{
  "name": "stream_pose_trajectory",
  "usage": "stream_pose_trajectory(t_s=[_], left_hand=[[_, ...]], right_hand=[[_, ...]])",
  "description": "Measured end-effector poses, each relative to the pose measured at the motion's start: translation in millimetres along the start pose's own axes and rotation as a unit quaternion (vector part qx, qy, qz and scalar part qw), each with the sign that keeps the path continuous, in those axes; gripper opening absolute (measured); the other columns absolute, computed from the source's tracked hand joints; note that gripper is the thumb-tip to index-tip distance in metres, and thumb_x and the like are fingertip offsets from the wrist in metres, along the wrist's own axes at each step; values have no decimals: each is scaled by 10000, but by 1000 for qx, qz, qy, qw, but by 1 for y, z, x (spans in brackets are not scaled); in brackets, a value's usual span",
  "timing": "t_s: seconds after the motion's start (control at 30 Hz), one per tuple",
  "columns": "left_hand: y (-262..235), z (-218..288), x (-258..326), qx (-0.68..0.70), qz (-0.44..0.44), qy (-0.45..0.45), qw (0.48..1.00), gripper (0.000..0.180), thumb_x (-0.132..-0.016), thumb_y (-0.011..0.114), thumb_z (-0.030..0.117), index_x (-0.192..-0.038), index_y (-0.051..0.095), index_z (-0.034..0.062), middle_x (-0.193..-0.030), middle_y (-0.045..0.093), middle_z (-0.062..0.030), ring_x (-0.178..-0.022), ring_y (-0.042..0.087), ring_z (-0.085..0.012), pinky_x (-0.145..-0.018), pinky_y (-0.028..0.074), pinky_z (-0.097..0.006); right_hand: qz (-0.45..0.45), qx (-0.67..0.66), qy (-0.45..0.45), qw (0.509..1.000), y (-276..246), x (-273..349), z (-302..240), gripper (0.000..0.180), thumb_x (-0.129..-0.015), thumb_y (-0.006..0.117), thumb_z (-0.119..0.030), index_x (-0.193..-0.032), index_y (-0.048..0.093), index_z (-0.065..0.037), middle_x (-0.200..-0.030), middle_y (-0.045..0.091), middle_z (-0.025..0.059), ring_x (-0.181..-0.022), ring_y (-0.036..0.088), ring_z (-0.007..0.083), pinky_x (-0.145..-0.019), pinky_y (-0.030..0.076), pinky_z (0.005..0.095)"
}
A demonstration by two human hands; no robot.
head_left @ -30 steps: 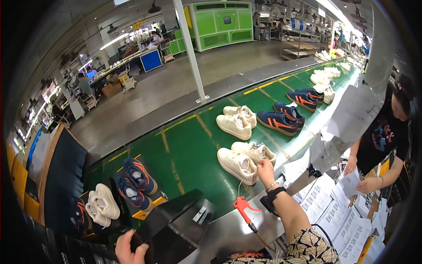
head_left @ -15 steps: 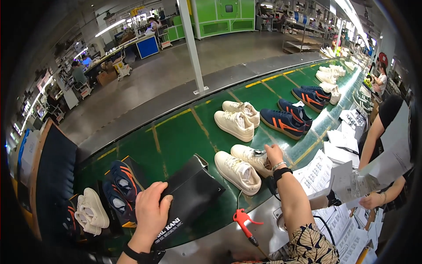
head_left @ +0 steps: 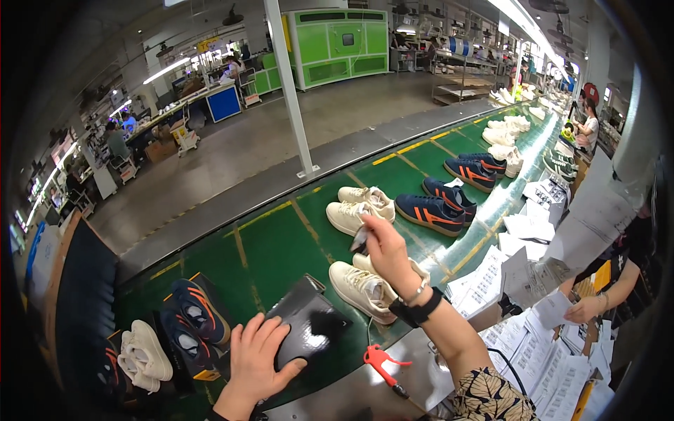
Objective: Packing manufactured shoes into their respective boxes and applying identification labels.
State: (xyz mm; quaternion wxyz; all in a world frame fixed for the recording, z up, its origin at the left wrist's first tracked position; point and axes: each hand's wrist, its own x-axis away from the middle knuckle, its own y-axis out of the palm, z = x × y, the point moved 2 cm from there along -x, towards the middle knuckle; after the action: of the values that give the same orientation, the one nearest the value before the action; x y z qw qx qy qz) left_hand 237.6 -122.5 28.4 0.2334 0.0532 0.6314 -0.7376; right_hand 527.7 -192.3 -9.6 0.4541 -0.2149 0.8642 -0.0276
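— Two hands, what has each got?
— Left hand [head_left: 258, 356] lies flat, fingers spread, on the glossy black shoebox [head_left: 307, 328] on the green conveyor belt [head_left: 281, 245]. Right hand [head_left: 382, 247] pinches a small dark object [head_left: 359, 241] above the cream lace-up sneakers [head_left: 365, 288].

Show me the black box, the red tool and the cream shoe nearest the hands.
Black box [head_left: 309, 326], head view: middle of its glossy lid, beside the left hand's fingers.
Red tool [head_left: 379, 358], head view: its red handle.
Cream shoe [head_left: 361, 289], head view: its upper side, below the right hand.
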Motion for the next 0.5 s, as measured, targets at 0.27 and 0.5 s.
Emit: stream_pose_trajectory(t_s=[0.27,0.5], left_hand=[[5,20,3,160,-8,-147,976,241,-649,744,318,-794,656,146,-1029,608,8,-1161,439,-260,-972,181,-514],[20,37,20,257,111,-141,950,197,-814,609,301,-774,671,118,-1002,623,-16,-1137,468,-229,-1009,119,-548]], right_hand=[[-416,-229,-88,876,3,20,-157,321,-822,530,-61,-1140,512,-101,-793,583,125,-722,588,307,-611,478,365],[-281,-172,62,942,-5,38,-153,598,-740,673,-131,-1260,404,-11,-1215,451,199,-1014,547,259,-855,449,312]])
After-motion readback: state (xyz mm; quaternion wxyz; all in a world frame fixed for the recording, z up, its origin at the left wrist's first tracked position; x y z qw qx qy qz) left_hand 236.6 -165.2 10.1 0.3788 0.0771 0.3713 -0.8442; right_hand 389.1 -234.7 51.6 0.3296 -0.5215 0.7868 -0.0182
